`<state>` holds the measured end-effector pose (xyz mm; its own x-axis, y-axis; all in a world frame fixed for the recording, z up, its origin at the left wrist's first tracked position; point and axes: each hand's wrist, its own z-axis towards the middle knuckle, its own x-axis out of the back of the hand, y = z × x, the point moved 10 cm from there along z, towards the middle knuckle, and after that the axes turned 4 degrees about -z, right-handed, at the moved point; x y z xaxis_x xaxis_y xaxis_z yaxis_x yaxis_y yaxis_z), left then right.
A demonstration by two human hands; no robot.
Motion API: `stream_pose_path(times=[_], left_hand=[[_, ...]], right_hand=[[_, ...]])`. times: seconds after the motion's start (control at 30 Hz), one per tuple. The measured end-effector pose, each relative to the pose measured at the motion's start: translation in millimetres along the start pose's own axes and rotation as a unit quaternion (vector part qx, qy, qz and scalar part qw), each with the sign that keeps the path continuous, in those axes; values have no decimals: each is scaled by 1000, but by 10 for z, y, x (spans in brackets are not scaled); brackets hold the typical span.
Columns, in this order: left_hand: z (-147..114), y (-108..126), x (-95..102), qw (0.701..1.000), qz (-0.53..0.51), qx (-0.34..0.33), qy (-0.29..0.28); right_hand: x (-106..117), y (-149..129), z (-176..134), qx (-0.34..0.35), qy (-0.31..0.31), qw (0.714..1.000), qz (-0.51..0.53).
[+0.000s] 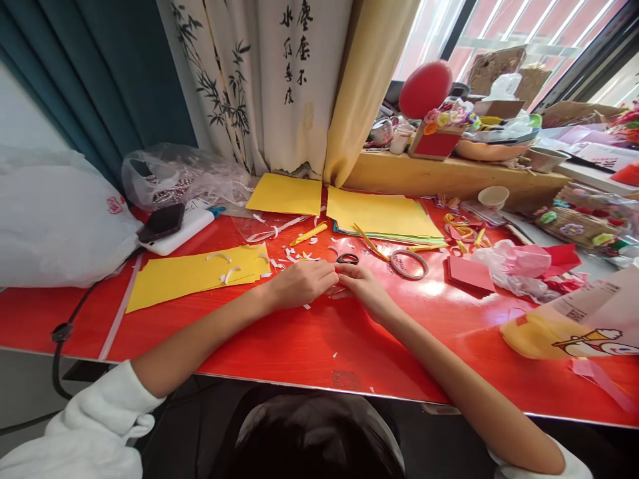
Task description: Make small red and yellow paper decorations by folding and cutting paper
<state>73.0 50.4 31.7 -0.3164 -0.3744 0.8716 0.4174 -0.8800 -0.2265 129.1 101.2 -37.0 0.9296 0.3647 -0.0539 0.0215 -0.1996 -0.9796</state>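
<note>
Over the middle of the red table (299,352), my left hand (303,283) and my right hand (368,287) meet at the fingertips. Both are closed in a pinch; whatever lies between them is too small and hidden to make out. Just beyond the fingers lie the black handles of scissors (348,258). White paper scraps (280,261) are scattered around my left hand. A rolled yellow paper strip (308,234) and a second yellow roll (370,243) rest farther back. To the right of the scissors is a roll of tape (409,265), lying flat.
Cut yellow sheets (184,276) lie left, with more yellow paper (382,213) at the back. Red paper squares (469,275) sit right, near a cup with yellow contents (534,332). A phone (162,223) and a white plastic bag (60,219) occupy the far left.
</note>
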Motion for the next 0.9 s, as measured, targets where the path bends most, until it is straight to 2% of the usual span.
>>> stream_pose_path(times=[0.13, 0.3, 0.5, 0.63, 0.77, 0.9], left_hand=[[8, 106, -5, 997, 64, -45, -4], [25, 91, 0, 995, 90, -35, -20], [2, 25, 53, 991, 127, -33, 3], [-22, 37, 158, 983, 173, -43, 51], [-25, 87, 183, 980, 184, -56, 53], [-21, 205, 256, 975, 184, -101, 69]], right_hand=[[66, 44, 35, 12, 23, 999, 22], [119, 63, 52, 10, 44, 998, 39], [256, 62, 56, 21, 97, 990, 100], [253, 50, 66, 26, 88, 990, 111], [262, 17, 71, 31, 81, 991, 104], [270, -17, 60, 44, 81, 991, 96]])
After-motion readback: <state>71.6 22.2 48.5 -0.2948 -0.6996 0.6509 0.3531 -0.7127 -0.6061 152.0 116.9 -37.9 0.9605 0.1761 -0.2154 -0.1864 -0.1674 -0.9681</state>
